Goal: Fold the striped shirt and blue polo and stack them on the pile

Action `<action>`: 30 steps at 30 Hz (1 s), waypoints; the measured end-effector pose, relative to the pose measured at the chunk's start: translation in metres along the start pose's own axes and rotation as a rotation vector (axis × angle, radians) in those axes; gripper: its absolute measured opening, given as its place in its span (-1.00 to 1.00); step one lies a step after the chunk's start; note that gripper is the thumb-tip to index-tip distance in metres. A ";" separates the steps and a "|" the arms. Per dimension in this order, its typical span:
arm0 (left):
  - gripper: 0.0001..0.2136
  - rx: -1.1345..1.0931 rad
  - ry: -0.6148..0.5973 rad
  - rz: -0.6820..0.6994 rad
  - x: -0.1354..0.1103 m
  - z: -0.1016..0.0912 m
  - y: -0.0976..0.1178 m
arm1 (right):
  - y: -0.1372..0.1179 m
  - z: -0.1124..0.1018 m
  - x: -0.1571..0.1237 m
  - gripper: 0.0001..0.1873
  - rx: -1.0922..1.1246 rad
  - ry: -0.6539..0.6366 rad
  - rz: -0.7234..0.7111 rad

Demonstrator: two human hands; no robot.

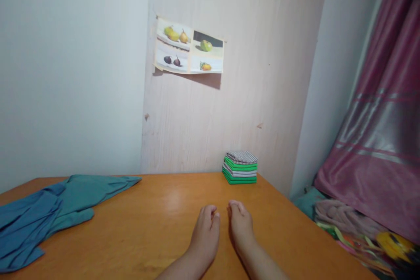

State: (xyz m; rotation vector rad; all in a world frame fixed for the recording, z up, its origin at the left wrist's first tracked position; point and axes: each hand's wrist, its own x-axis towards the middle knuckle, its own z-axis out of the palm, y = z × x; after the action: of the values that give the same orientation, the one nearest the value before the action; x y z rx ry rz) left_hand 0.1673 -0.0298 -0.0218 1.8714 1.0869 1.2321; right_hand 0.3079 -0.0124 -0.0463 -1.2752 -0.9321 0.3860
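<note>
My left hand (205, 229) and my right hand (241, 225) rest side by side on the orange wooden table (157, 227), knuckles up with fingers curled under. Nothing shows in either hand. A small stack of folded green and grey striped cloths (240, 167) sits at the table's far edge against the wall, a little beyond my right hand. Loose blue and teal garments (49, 210) lie spread at the table's left side, well away from my left hand.
A fruit poster (189, 47) hangs on the pale wood panel behind the table. A purple curtain (380, 131) hangs at the right, with a heap of mixed fabrics (357, 227) below it past the table's right edge.
</note>
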 end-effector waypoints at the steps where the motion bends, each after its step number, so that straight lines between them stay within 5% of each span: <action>1: -0.76 -0.013 0.015 -0.004 0.001 0.000 -0.001 | -0.001 0.003 -0.006 -0.64 -0.011 0.005 0.001; 9: -0.76 -0.088 0.122 -0.054 0.011 0.003 -0.012 | -0.014 0.024 -0.027 -0.66 -0.186 -0.027 -0.019; 19: -0.78 0.024 0.250 -0.155 0.004 -0.018 -0.021 | -0.026 0.015 -0.024 -0.66 -0.503 -0.183 0.023; 25: -0.79 0.157 0.354 -0.184 -0.004 -0.072 -0.035 | -0.021 0.012 -0.013 -0.69 -0.620 -0.236 0.075; 30: -0.78 0.331 0.453 -0.162 -0.016 -0.155 -0.050 | -0.010 0.012 0.001 -0.76 -0.738 -0.262 0.159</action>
State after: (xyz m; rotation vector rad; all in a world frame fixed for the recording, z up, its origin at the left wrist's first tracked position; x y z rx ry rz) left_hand 0.0049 -0.0106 -0.0155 1.7278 1.7406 1.4919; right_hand 0.2970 -0.0073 -0.0372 -2.0139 -1.2597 0.3487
